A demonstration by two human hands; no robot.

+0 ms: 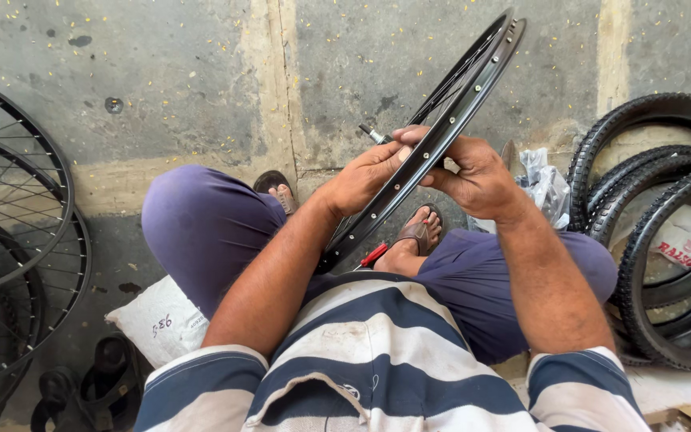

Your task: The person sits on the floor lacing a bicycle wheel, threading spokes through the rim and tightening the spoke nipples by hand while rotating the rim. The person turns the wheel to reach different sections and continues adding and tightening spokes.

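A grey concrete floor (pixel 201 88), cracked and speckled with small yellow flecks, fills the view. On its left edge lie several spoked bicycle wheels with thin metal rims (pixel 9 216), overlapping one another. At the right stands a stack of black knobby rubber tyres (pixel 665 240), with a crumpled clear plastic bag (pixel 549 188) just beside them. The person sits cross-legged in purple trousers, brown sandals on both feet, on a white sack (pixel 161 320).

Across the lap, rising towards the upper right, is a black metal bicycle rim with spoke holes along its edge (pixel 457 112), tilted with its lower end near the knees. The left hand (pixel 365 176) is closed around the rim from the left, thumb along its edge. The right hand (pixel 477 176) grips it from the other side, fingers curled over. A small metal-tipped tool or axle end (pixel 373 134) sticks out just above the left hand. A red-handled tool (pixel 373 255) lies by the right foot.
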